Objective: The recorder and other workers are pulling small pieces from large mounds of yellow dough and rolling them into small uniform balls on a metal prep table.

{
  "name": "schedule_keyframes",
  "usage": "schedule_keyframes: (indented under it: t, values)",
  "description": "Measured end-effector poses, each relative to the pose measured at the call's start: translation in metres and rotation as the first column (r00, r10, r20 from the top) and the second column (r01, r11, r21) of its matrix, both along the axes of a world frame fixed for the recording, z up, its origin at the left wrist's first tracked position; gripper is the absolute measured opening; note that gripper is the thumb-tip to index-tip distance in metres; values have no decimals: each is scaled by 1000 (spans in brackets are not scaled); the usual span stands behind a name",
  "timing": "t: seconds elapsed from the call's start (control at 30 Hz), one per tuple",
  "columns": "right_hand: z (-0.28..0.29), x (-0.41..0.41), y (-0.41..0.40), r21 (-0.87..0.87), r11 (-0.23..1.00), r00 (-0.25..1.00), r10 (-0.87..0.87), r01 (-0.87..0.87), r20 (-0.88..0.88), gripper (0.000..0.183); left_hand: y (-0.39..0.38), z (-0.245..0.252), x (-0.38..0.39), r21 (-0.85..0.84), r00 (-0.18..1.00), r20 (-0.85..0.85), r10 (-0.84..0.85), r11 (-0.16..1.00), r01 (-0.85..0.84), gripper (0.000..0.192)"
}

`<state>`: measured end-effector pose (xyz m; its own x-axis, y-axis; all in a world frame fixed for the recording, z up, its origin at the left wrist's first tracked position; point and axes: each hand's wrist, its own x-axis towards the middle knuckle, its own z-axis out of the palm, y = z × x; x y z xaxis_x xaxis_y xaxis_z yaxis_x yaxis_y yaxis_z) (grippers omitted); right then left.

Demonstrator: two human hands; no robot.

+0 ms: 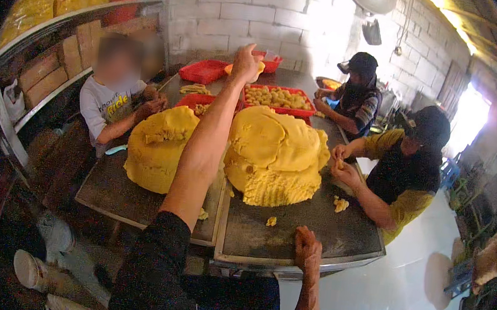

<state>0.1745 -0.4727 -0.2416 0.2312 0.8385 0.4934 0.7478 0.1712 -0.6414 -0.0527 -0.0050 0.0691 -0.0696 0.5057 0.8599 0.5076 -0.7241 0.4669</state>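
Observation:
My left hand (245,63) is stretched out far over the table, at an orange-yellow dish or bowl (228,69) that shows on both sides of it. Whether it grips this dish I cannot tell. The left forearm passes in front of two big yellow dough mounds, the left one (153,164) and the right one (275,157). My right hand (307,246) rests on the near table edge with its fingers curled; nothing shows in it. A small dough scrap (271,221) lies to its left.
A red tray of dough balls (278,98) stands behind the mounds, near an empty-looking red tray (203,71). A turquoise-handled tool (116,150) lies at the left edge. One person (114,102) sits left; two others (357,98) work dough pieces at the right.

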Motion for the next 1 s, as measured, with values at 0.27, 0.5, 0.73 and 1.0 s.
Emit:
schedule_keyframes:
  t: [0.27,0.5,0.73,1.0]
  values:
    - [-15,17,6,113,993,918,-3,-46,397,31,-90,-3,-28,115,988,-30,-152,981,155,30]
    - [10,38,-3,-220,970,974,143,-103,175,33,-263,-231,-106,-785,782,-520,-344,554,-278,45]
    - [-17,45,6,-110,987,961,-82,114,266,29,-335,-347,-144,-155,678,-734,31,965,-212,17]
    - [-20,47,18,-42,998,985,-46,54,166,31,-316,-278,-127,-501,973,50,-227,837,221,21]
